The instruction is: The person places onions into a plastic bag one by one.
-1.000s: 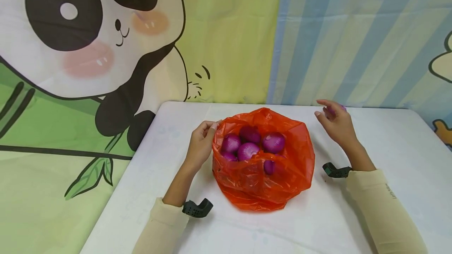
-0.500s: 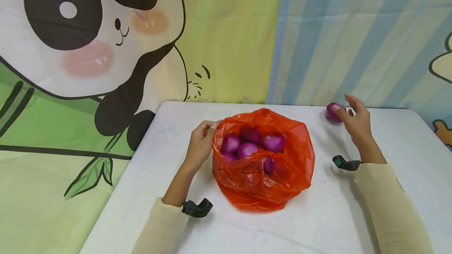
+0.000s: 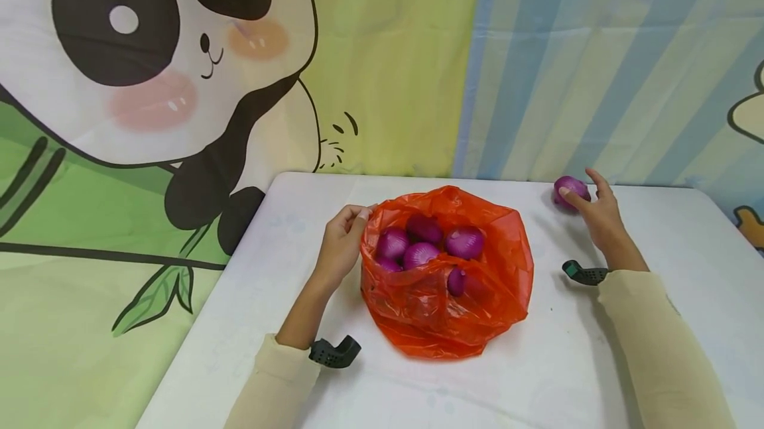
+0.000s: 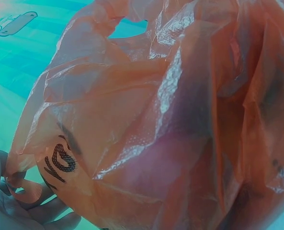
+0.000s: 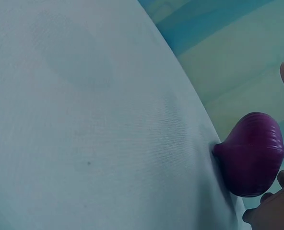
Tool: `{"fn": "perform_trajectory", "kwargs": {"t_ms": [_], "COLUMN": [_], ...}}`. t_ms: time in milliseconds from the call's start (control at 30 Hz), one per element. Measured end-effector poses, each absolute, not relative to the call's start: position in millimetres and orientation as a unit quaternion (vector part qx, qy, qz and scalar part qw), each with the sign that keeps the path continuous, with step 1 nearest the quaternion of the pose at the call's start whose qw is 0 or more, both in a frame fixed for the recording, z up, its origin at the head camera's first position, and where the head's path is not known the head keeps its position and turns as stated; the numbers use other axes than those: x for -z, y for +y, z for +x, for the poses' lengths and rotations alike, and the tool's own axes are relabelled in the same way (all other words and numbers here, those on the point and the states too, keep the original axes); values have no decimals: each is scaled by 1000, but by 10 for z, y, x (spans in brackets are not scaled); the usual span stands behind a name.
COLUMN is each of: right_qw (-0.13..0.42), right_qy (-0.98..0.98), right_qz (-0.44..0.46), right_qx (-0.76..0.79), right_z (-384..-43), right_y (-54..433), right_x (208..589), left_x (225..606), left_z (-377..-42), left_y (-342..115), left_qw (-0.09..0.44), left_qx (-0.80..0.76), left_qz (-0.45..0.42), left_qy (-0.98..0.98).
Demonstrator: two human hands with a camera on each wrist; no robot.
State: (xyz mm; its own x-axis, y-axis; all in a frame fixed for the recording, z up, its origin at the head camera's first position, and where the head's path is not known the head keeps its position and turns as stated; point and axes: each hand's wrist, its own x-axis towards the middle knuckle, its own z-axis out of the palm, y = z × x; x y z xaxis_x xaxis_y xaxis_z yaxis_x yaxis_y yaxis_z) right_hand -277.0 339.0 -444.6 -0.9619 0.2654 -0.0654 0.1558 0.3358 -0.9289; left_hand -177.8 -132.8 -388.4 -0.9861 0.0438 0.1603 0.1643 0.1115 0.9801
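An orange-red plastic bag (image 3: 444,323) stands on the white table with its mouth open, and several purple onions (image 3: 420,254) lie inside. My left hand (image 3: 341,243) pinches the left side of its rim between thumb and fingers. In the left wrist view the bag (image 4: 127,129) fills most of the picture, with the fingers (image 4: 51,208) at lower left. A single onion (image 3: 571,193) rests near the far edge at right. My right hand (image 3: 605,220) is just right of it, thumb overlapping it and index finger raised. The right wrist view shows this onion (image 5: 252,155) between spread fingertips.
The white table (image 3: 286,210) ends at the back against a printed cloth backdrop (image 3: 388,84) with a panda figure. A black wrist camera (image 3: 334,352) juts from the left wrist and another camera (image 3: 585,274) from the right.
My right hand has moved to the right, uncovering the lone onion that it mostly hid a second ago. My left hand and the bag have stayed in place.
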Motion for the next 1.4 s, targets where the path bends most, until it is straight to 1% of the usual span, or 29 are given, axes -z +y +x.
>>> {"fn": "perform_trajectory", "kwargs": {"t_ms": [267, 567, 733, 900, 1000, 1400], "right_qw": [40, 57, 68, 90, 93, 115], "right_qy": [-839, -872, -888, -890, -889, -882], "right_qz": [-102, -96, -73, -43, -28, 55], "right_qx": [-532, -476, -448, -444, -447, -454], "right_z": [-2822, -2870, -2835, -2815, -2804, -2645], "right_y": [3365, 3342, 3262, 3128, 3047, 2680], "right_x": [4516, 4541, 4494, 4376, 4277, 3768], "left_x": [3939, 3930, 3938, 3942, 3938, 3914], "left_z": [-1813, -1821, -1830, -1837, -1830, -1807], "left_y": [-1322, -1325, -1324, -1329, -1335, -1356], "left_qw": [48, 42, 45, 53, 51, 48], "left_qx": [661, 665, 664, 663, 662, 662], "left_qz": [-72, -68, -68, -68, -67, -61], "left_qy": [-745, -742, -743, -743, -745, -745]}}
